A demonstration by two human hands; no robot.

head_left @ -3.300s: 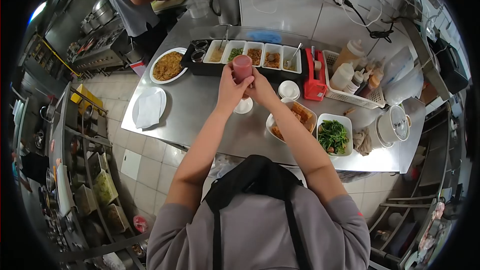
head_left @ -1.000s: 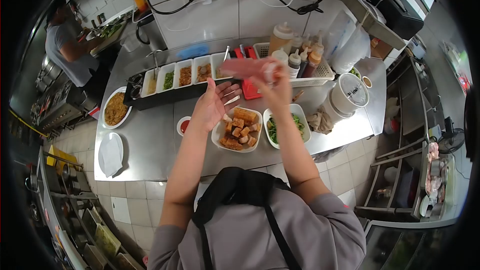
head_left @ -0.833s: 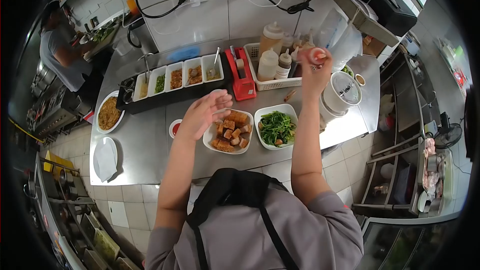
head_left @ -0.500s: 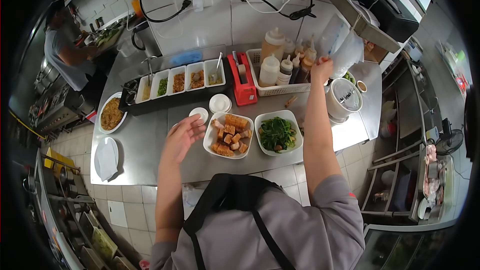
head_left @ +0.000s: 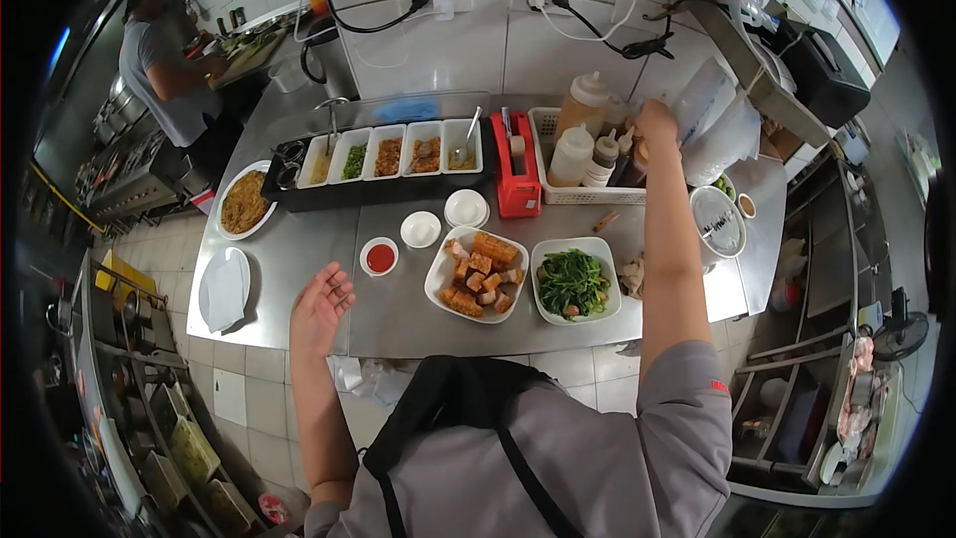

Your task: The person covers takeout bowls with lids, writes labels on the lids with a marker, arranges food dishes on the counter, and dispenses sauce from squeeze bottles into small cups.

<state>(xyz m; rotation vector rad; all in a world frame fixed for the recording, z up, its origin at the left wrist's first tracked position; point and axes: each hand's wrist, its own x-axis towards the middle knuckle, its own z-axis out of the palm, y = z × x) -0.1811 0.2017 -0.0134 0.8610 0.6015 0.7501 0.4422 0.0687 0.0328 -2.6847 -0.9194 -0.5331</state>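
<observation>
My left hand (head_left: pixel 323 310) is palm up over the front of the steel counter (head_left: pixel 398 334), fingers apart, holding nothing. To its right are a small cup of red sauce (head_left: pixel 379 257) and an empty white cup (head_left: pixel 420 229). My right hand (head_left: pixel 654 130) reaches among the squeeze bottles (head_left: pixel 573 154) in the white basket (head_left: pixel 588 196); its fingers are bent at a bottle, but its grip is hard to make out. Between my arms stand a bowl of browned meat chunks (head_left: pixel 477 277) and a bowl of cooked greens (head_left: pixel 574 281).
A red tape dispenser (head_left: pixel 516 174) stands beside a black rack of white condiment trays (head_left: pixel 388 159). A noodle plate (head_left: pixel 244 201) and a covered plate (head_left: pixel 224 289) sit at left. A white tub (head_left: pixel 717 223) is at right. Another person (head_left: pixel 169 75) works at the back left.
My left hand has moved left and down, away from the small cups, and the red sauce cup now shows. My right hand has shifted onto the bottles. The whole view has shifted.
</observation>
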